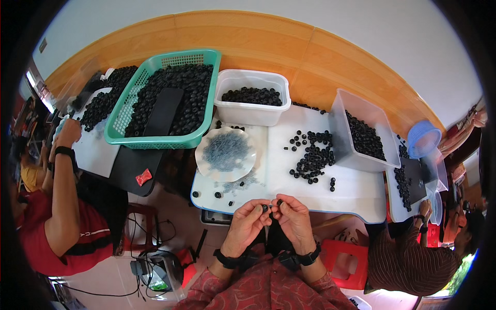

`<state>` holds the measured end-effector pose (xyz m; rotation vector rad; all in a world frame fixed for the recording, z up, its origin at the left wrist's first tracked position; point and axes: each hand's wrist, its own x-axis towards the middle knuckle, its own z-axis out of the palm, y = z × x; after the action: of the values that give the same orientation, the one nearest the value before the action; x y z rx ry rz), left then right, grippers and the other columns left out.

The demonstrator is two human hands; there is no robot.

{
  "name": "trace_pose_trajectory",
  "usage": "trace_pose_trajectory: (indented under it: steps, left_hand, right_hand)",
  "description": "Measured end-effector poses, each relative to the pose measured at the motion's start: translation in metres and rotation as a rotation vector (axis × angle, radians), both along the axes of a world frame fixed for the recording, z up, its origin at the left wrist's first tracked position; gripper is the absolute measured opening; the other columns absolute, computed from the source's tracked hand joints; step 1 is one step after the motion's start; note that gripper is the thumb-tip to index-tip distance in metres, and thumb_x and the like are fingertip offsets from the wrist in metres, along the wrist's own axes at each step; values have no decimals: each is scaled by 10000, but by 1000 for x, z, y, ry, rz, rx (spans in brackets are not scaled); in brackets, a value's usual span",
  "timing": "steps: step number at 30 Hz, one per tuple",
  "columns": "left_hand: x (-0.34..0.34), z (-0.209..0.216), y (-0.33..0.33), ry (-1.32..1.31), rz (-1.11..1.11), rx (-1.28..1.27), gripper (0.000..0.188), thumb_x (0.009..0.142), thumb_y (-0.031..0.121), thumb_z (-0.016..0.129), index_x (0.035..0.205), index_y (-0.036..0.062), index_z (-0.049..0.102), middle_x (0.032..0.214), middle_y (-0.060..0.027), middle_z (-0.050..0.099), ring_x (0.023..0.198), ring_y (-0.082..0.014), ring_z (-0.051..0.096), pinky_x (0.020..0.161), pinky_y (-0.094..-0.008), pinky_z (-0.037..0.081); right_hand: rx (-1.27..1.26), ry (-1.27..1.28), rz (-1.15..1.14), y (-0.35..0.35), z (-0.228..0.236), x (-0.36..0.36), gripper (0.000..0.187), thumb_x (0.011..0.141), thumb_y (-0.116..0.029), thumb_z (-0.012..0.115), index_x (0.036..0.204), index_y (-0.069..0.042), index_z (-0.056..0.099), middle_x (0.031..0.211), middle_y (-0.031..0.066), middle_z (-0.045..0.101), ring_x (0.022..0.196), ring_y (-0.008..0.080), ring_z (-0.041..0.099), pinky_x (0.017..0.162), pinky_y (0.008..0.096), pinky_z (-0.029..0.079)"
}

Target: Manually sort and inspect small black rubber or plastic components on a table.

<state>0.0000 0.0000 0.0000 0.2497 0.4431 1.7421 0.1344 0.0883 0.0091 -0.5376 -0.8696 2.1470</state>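
Left grip (246,223) pinching a small black round part (265,208), right grip (295,221) pinching a second black part (279,202) just to its right, at the bench's (351,192) near edge!

Toward eight o'clock from the middle of your view, you have a short run of small white lettering (94,234) on the red garment (88,253) of the person seated to your left; only a few capitals stand out. Toward nine o'clock, the small red packet (143,177) on the dark table (121,170) carries pale marks too small for you to read.
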Motion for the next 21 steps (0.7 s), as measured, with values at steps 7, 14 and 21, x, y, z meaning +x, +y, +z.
trace_pose_trajectory:
  steps: [7, 14, 21]
  left_hand:
    - [2, 4, -1, 18, -3, -26, 183, 1006, 116, 538, 1093, -24, 619, 869, -60, 571, 745, -106, 505, 706, -290, 476]
    - [4, 6, -2, 54, -17, -39, 157, 1004, 120, 545, 1056, -4, 625, 856, -68, 580, 717, -111, 513, 661, -303, 492]
    - [7, -4, 11, 131, -40, -102, 151, 995, 114, 558, 1046, -11, 625, 894, -101, 629, 703, -126, 574, 664, -320, 558]
  right_hand:
    - [2, -39, -22, -3, 2, 2, 223, 955, -70, 620, 1157, 20, 644, 1053, 121, 693, 894, 156, 654, 758, 260, 519]
    - [144, -302, -113, -5, -1, 11, 195, 928, -113, 677, 1092, -6, 673, 912, 66, 704, 776, 101, 640, 674, 220, 498]
    - [256, -567, -190, 8, -3, 15, 153, 918, -114, 681, 1020, 0, 671, 854, 56, 697, 696, 92, 647, 568, 203, 485]
